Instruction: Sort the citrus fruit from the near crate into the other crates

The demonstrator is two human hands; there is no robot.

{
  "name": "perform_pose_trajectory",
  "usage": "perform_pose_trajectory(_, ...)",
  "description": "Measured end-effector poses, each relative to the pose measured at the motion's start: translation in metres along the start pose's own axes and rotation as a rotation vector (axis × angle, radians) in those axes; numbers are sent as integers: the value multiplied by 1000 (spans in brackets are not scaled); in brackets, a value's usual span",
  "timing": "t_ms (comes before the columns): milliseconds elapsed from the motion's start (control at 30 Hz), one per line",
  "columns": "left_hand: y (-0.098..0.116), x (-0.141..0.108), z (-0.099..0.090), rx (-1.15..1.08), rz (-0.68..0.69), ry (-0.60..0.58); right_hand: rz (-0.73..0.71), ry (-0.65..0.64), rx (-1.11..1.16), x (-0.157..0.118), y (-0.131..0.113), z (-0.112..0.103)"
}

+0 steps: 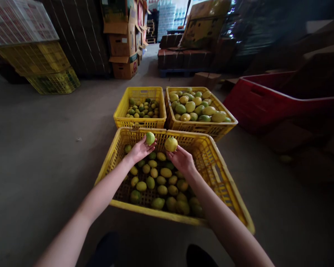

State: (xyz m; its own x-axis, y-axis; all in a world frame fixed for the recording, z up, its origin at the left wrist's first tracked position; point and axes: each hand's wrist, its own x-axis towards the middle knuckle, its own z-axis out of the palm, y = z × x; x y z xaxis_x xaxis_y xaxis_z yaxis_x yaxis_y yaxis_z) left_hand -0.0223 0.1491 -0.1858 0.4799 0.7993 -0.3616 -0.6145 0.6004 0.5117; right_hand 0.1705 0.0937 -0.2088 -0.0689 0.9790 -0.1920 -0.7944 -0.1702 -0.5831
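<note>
My left hand (141, 150) holds a small green fruit (150, 138) over the far side of the near yellow crate (231, 181). To its right, my right hand (182, 158) has a larger yellow fruit (171, 144) at its fingertips. Several green and yellow fruits lie below both hands in the near crate. Behind it on the left stands a yellow crate (140, 121) with small green and yellow fruits. Beside that, another yellow crate (203, 128) is filled higher with larger ones.
A red bin (256, 100) stands at the right. Stacked crates (41, 55) are at the far left, and cardboard boxes (122, 44) are piled at the back. A low blue pallet (175, 72) carries brown boxes. Two dark shoes show at the bottom edge.
</note>
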Motion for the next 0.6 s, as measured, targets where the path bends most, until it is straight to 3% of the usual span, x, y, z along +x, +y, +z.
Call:
perform_pose_trajectory(233, 4, 2, 0, -132, 24, 102, 2, -13, 6, 2, 1, -5)
perform_pose_trajectory(400, 4, 1, 2, -156, -9, 89, 83, -30, -9, 1, -3, -7)
perform_pose_trajectory(600, 3, 3, 2, -84, -1, 99, 48, 25, 16, 0, -2, -2)
